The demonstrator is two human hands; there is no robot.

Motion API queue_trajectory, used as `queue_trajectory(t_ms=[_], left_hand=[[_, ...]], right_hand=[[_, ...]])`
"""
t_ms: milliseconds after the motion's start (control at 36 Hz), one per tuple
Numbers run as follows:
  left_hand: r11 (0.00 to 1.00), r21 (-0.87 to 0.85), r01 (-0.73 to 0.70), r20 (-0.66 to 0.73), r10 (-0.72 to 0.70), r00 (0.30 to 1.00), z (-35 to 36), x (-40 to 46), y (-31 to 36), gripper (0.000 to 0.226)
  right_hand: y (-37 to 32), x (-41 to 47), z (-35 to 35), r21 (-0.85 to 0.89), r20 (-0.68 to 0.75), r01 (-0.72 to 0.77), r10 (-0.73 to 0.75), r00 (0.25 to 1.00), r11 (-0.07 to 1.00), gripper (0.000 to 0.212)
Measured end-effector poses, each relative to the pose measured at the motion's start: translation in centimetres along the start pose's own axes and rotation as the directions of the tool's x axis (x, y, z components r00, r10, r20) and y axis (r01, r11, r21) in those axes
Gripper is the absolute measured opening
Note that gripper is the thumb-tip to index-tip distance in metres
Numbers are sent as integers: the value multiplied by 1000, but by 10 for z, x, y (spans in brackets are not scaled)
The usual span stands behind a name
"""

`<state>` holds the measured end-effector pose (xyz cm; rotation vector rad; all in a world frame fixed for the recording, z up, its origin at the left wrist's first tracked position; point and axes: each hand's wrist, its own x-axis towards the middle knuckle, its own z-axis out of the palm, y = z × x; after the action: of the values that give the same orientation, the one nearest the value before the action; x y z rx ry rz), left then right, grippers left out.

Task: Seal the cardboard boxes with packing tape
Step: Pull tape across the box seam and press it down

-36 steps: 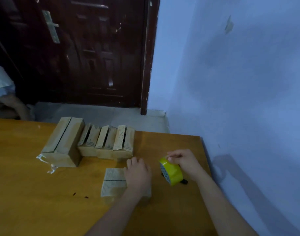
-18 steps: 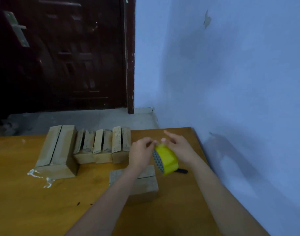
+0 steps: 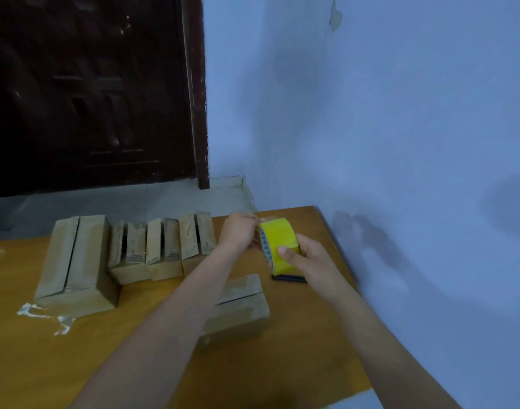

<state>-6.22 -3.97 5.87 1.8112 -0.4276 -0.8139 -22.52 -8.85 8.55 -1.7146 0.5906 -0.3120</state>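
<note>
Dotted print runs along the flaps of the three small cardboard boxes [image 3: 164, 246], too blurred to read; the yellow tape roll [image 3: 279, 246] has a patterned inner core, also unreadable. The right hand [image 3: 304, 258] holds the roll above the table [image 3: 75, 364], thumb curled over its outer face. The left hand [image 3: 238, 231] pinches at the roll's top edge with bent fingers. Below the left forearm lies a closed cardboard box [image 3: 241, 308]; left of both hands stands a larger box [image 3: 75, 261].

Five cardboard boxes [image 3: 75, 261], one tape roll [image 3: 279, 246], two hands [image 3: 309, 258].
</note>
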Motion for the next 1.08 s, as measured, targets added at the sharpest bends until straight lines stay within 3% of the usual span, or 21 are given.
queue_trajectory(t_ms=[83, 139, 222, 361, 583, 722, 1083], left_hand=[[1000, -13, -15, -76, 14, 997, -6, 12, 10, 29], [998, -70, -9, -102, 2, 995, -13, 24, 12, 28], [999, -29, -29, -2, 29, 1000, -13, 28, 3, 28], [998, 57, -10, 40, 7, 999, -3, 21, -49, 34], [930, 364, -47, -12, 55, 998, 7, 4, -104, 33], [870, 491, -47, -80, 99, 992, 13, 1, -124, 32], [816, 574, -62, -106, 150, 983, 17, 9, -136, 29]], right_hand=[[0, 3, 7, -4, -52, -75, 75, 996, 997, 42], [13, -1, 13, -156, -60, -197, 190, 980, 968, 55], [39, -19, 19, -267, -106, -286, 267, 958, 920, 60], [64, -39, 24, -319, -103, -316, 299, 949, 893, 36], [82, -56, 43, -191, -38, -446, 447, 894, 875, 25], [86, -56, 48, -248, -59, -444, 444, 894, 861, 29], [101, -55, 49, -153, -53, -522, 521, 852, 839, 24]])
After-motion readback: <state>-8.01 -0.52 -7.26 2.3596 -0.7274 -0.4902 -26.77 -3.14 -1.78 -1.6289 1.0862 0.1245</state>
